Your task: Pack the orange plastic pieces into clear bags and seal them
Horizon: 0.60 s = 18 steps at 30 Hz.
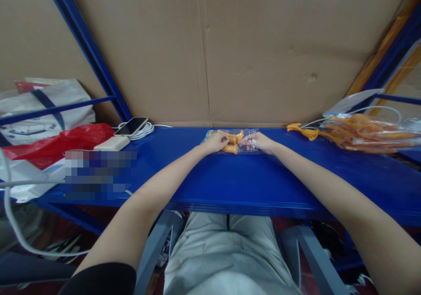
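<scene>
A clear plastic bag (250,148) lies on the blue tabletop close to the cardboard backing. Inside it are orange plastic pieces (230,148) with flared ends. At the bag's left end, my left hand (215,142) is closed, its fingers curled over the plastic beside the pieces. My right hand (257,141) grips the opposite end, fingers bent with shiny film around them. Part of the fingertips is hidden by the film and its glare. The hands are a short way apart, with the orange pieces between them.
To the right are a heap of bagged orange pieces (365,133) and a loose orange piece (307,132). On the left stand a phone (132,126) on a coiled white cable (144,131), a white box (112,143), a red bag (88,135) and blue rack posts (95,54).
</scene>
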Available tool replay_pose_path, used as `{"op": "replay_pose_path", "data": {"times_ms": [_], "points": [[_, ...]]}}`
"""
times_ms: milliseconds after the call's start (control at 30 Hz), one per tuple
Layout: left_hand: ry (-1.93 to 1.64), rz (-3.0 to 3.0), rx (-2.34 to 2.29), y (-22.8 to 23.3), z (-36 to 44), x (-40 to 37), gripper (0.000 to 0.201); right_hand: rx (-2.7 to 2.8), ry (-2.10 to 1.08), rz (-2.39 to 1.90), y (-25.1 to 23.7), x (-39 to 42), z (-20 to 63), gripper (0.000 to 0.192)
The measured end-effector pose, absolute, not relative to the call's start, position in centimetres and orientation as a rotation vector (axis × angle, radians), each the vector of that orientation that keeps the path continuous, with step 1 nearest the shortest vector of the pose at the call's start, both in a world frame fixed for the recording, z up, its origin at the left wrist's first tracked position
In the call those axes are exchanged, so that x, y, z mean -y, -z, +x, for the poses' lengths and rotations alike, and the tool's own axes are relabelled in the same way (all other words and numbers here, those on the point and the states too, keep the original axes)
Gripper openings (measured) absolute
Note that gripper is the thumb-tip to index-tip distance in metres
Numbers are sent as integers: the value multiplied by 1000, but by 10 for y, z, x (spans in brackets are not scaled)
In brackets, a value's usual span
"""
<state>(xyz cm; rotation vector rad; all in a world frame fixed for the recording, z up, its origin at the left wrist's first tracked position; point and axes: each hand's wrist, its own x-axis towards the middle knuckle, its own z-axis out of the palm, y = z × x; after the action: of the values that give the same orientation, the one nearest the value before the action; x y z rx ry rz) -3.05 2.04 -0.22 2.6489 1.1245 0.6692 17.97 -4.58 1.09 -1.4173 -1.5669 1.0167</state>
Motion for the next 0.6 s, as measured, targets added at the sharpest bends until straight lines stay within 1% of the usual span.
{"op": "replay_pose_path", "data": {"times_ms": [100,200,300,400,500,600], "points": [[-677,2581,-1142,3,-30,-21,13,1583,-1004,-1430,-13,48,177,10],[-713,2654,-1097,6,-33,-26,16,1521,-1000,-1457,-10,46,172,9],[-733,2771,-1023,10,-36,-33,23,1467,-1004,-1466,-7,42,170,20],[-672,2821,-947,12,-40,-38,30,1445,-1032,-1434,-5,39,173,29],[-589,2827,-947,13,-42,-41,38,1407,-1023,-1403,-5,35,181,32],[-509,2802,-1007,13,-43,-43,44,1342,-890,-1423,-6,27,193,33]]}}
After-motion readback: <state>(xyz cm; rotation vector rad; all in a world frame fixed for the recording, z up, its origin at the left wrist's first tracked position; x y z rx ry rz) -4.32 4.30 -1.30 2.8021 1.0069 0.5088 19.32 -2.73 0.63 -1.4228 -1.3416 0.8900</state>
